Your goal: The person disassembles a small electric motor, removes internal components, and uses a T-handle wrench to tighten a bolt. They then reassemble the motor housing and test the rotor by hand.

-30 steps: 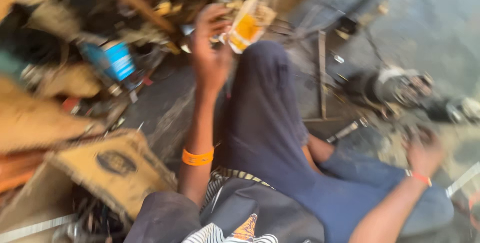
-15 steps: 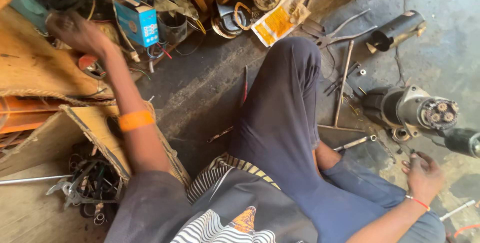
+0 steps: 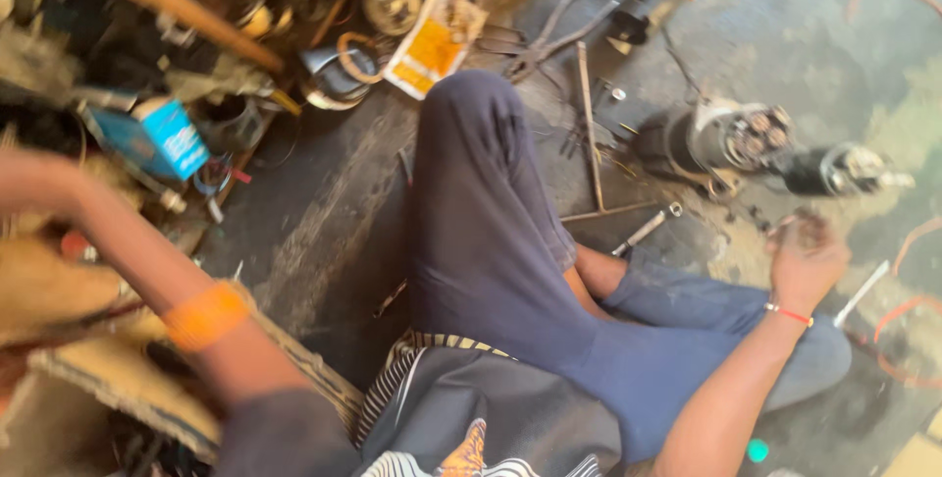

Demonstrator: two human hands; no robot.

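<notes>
Greasy grey metal motor on floor

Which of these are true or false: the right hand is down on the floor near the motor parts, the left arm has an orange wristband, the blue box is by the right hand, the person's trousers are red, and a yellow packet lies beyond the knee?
1. The right hand rests low on the floor near the cylindrical motor parts. True.
2. The left arm wears an orange wristband. True.
3. The blue box sits by the right hand. False: it lies in the clutter on the left, near the blurred left hand.
4. The trousers are red. False: they are dark blue.
5. A yellow packet lies beyond the raised knee. True.
</notes>
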